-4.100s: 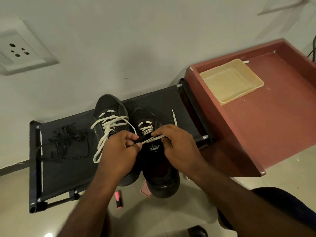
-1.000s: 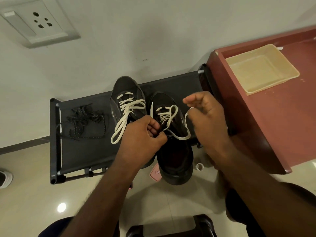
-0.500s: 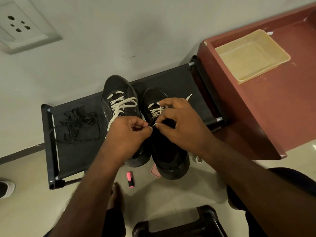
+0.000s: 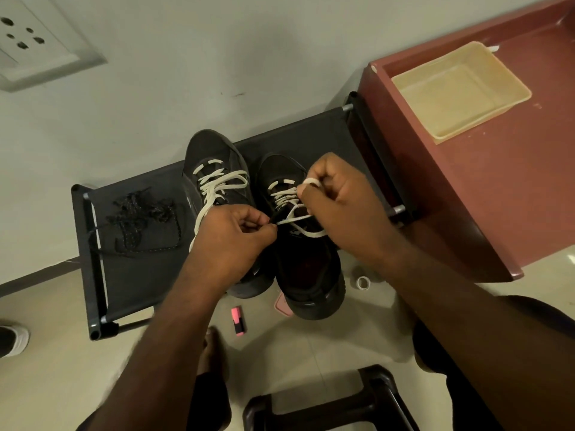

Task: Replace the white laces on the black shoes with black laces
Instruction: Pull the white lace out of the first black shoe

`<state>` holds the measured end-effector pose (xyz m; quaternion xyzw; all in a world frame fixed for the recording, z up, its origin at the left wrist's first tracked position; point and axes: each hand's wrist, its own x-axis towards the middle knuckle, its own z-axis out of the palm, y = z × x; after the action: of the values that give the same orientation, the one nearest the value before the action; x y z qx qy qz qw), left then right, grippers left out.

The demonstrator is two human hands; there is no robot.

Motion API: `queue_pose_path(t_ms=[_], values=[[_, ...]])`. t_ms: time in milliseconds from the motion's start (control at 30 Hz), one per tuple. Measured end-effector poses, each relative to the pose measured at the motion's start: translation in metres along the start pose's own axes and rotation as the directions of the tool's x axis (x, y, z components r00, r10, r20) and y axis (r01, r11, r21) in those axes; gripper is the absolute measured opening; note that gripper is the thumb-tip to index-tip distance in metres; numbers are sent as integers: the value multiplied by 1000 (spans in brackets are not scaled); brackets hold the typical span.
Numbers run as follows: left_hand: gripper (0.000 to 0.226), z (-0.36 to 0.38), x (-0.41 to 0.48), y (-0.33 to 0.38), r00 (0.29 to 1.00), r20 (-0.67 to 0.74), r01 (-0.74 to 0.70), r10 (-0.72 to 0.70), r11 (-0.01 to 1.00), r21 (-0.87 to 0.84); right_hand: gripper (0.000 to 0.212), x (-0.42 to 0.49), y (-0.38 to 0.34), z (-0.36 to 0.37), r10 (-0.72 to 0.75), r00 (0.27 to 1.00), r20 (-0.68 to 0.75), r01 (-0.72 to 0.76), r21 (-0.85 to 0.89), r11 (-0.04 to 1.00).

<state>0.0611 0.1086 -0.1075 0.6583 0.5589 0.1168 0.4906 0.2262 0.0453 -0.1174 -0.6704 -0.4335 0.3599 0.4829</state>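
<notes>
Mostly, your hands covered the work. Your left hand [image 4: 231, 241] pinched the tip of the white lace [image 4: 295, 216] over the right-side shoe [image 4: 314, 293]. Your right hand [image 4: 342, 206] curled round a loop of it, hiding the nearer eyelets. Your left wrist cut off the other shoe's [image 4: 214, 150] near half. The black laces [image 4: 137, 219] lay heaped at the rack's [image 4: 311, 138] left end.

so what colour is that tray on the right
The tray is pale cream-yellow; the head view shows it clearly.
</notes>
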Motion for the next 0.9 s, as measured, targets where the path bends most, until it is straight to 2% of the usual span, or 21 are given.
queue_pose_path(t_ms=[67,167,267,367,633,767,833,867,900], values=[[11,0,0,0,1000,-1,5,-5,1000,-3,3,-2,4,4,-118,987,109,143,-260,955],[9,0,-1,1,1000,0,4,-4,1000,-11,13,-3,9,6,-207,939,273,326,-526,785],[7,0,-2,1,1000,1,1,-1,1000,-5,17,-3,9,6,-221,923,315,378,-635,674],[6,0,-1,0,1000,-7,-10,10,1000,-9,15,-3,9,7,-234,931,281,364,-658,659],[8,3,0,-3,999,-19,-49,49,999,-8,5,-3,16,9,-141,966,218,237,-517,822],[8,3,1,-5,998,-19,-53,53,998,-20,5,0,15,7,-62,971,231,156,-414,897],[9,3,2,-6,998,-20,-52,51,998,-26,12,3,8,-1,62,968,244,-10,-211,977],[10,3,3,-7,999,-23,-50,49,998,-31,16,5,3,-5,119,958,262,-113,-38,993],[10,4,3,-8,999,-25,-49,48,998,-33,16,7,-2,-10,159,950,270,-209,169,963]])
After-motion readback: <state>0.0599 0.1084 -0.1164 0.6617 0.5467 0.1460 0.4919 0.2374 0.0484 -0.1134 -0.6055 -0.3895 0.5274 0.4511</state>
